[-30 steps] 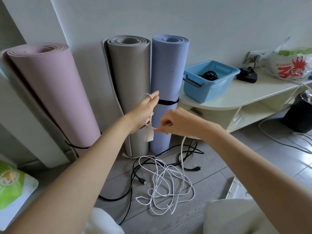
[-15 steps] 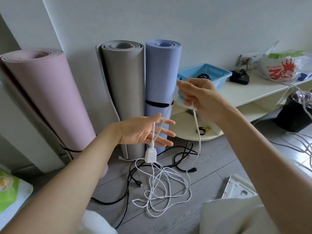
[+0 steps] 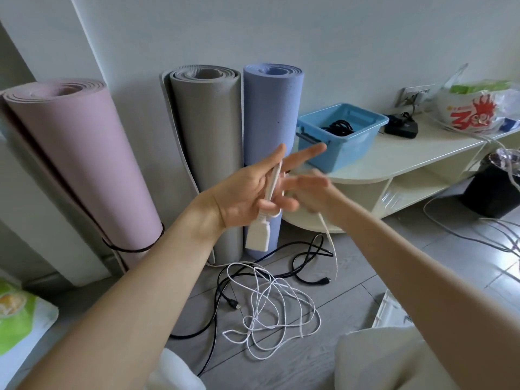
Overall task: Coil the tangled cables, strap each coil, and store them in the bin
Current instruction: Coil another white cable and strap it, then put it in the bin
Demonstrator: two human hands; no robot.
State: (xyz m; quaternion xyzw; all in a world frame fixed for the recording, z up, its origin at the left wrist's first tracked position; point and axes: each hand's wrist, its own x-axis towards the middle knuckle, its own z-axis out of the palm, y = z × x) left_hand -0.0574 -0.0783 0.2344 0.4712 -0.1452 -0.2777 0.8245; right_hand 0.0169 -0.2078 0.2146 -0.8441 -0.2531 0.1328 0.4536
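We held our left hand (image 3: 247, 190) with fingers spread, the white cable (image 3: 270, 311) running up across them and its white plug (image 3: 257, 237) dangling just below the palm. Our right hand (image 3: 306, 192), just beside the left, was blurred; we could not tell its grip, though cable trailed down from it. Most of the white cable lay tangled on the floor below the left hand, across a black cable (image 3: 306, 266). The blue bin (image 3: 349, 144), on the surface beyond the left hand, already held a black coil. We judged the cable light, limp and springy, best taken near the plug.
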